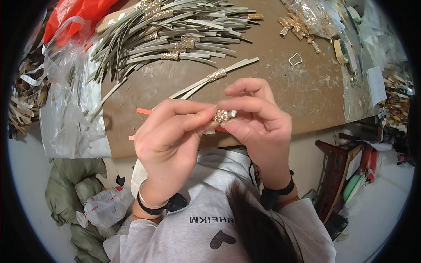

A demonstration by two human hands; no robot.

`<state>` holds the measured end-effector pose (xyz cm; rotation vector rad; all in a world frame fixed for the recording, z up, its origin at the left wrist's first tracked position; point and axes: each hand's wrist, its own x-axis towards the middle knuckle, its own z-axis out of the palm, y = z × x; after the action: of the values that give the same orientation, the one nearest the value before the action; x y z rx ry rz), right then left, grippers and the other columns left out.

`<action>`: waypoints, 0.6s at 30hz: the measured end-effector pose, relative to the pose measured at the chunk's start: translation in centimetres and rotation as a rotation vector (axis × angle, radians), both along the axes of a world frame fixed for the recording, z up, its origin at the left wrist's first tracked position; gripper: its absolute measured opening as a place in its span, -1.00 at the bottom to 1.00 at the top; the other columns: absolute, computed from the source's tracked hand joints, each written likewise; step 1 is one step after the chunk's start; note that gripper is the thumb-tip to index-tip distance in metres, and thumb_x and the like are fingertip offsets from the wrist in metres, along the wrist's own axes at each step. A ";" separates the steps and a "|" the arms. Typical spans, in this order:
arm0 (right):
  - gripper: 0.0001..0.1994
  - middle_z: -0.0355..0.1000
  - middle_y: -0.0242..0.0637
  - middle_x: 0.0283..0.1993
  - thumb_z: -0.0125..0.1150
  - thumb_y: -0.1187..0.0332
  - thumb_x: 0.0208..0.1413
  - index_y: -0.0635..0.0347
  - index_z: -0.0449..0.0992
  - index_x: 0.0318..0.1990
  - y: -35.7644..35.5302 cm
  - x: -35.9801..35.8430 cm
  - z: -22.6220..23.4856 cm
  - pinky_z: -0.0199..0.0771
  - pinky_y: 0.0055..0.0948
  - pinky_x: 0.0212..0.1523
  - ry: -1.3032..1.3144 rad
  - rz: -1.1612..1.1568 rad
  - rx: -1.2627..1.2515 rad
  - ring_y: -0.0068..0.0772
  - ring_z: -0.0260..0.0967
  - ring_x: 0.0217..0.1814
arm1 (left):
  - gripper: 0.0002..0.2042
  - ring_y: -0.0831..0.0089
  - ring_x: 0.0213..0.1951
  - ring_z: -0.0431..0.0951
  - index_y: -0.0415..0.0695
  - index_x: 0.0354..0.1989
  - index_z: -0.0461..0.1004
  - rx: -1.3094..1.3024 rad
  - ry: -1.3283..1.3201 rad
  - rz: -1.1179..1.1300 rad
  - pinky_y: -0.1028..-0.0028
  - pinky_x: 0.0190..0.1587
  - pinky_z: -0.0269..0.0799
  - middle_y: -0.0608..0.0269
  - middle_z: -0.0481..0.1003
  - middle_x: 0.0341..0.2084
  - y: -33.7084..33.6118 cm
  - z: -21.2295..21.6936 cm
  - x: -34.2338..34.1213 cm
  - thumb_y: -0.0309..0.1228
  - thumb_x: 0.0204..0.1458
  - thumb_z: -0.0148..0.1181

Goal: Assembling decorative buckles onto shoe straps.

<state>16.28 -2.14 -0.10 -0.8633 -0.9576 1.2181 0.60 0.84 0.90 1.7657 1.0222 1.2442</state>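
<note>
My left hand (169,131) pinches a small gold glittery sleeve (221,115) between thumb and fingertips, in front of my chest. A pale strap end (233,113) pokes out of the sleeve's right side. My right hand (263,120) closes on the sleeve from the right, thumb below and index finger above, its other fingers curled loosely. Just beyond my hands lies a bundle of pale grey straps (239,65) with a gold sleeve (216,75) around it. Orange strips (143,111) show partly behind my left hand.
Many sleeved strap bundles (197,37) are heaped at the table's far left. Loose gold and copper sleeves (300,27) lie at the far right, near a tape roll (340,51) and a rubber band (295,59). Clear plastic (72,105) covers the left edge; a red stool (335,175) stands right.
</note>
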 end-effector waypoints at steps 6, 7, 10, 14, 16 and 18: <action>-0.80 0.25 -0.29 -0.08 0.26 0.66 -0.11 0.28 0.58 -0.28 -0.2 1.9 -2.0 0.33 -0.55 -0.03 0.075 0.026 0.011 -0.49 0.27 -0.03 | -0.79 0.48 -0.47 0.53 -0.28 -0.37 0.59 -0.195 0.150 -0.109 0.55 -0.46 0.42 0.17 0.53 -0.49 -0.4 2.5 -0.5 -0.74 -0.24 0.27; -0.80 0.27 -0.29 -0.10 0.27 0.66 -0.12 0.25 0.58 -0.28 -0.2 2.3 -2.2 0.29 -0.55 -0.02 0.126 0.000 0.052 -0.49 0.24 -0.01 | -0.79 0.48 -0.47 0.53 -0.28 -0.37 0.59 -0.194 0.151 -0.111 0.55 -0.46 0.42 0.17 0.53 -0.49 -0.3 2.6 -0.5 -0.74 -0.24 0.27; -0.82 0.28 -0.28 -0.08 0.27 0.64 -0.11 0.26 0.58 -0.29 0.0 3.8 -2.4 0.22 -0.54 0.02 0.274 -0.031 0.044 -0.47 0.21 -0.01 | -0.82 0.43 -0.51 0.51 -0.28 -0.39 0.58 -0.045 0.238 -0.097 0.54 -0.49 0.39 0.16 0.52 -0.50 0.2 2.8 -0.3 -0.71 -0.23 0.29; -0.82 0.31 -0.28 -0.07 0.22 0.63 -0.03 0.29 0.57 -0.23 0.4 5.5 -2.3 0.26 -0.54 0.02 0.078 -0.054 0.026 -0.49 0.25 -0.02 | -0.81 0.47 -0.44 0.48 -0.26 -0.38 0.58 0.035 0.371 -0.065 0.57 -0.41 0.36 0.20 0.51 -0.46 1.1 1.9 1.4 -0.70 -0.24 0.30; -0.81 0.33 -0.29 -0.06 0.15 0.62 0.04 0.33 0.54 -0.16 0.7 5.9 -1.2 0.32 -0.56 -0.02 -0.131 -0.342 -0.177 -0.52 0.29 -0.04 | -0.81 0.47 -0.46 0.48 -0.24 -0.34 0.57 0.041 0.327 -0.008 0.55 -0.44 0.37 0.24 0.49 -0.44 1.8 -0.3 2.3 -0.68 -0.18 0.28; -0.80 0.34 -0.30 -0.07 0.12 0.62 0.07 0.35 0.53 -0.14 0.6 7.1 -1.5 0.35 -0.58 -0.04 -0.249 -0.401 -0.183 -0.53 0.31 -0.05 | -0.84 0.42 -0.50 0.48 -0.20 -0.34 0.56 0.056 0.373 0.014 0.51 -0.47 0.38 0.26 0.48 -0.43 2.3 -2.0 3.0 -0.64 -0.16 0.27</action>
<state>23.39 -1.53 -1.58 -1.3068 -0.8243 0.8731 3.59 3.12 -1.06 2.0875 1.2165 0.9778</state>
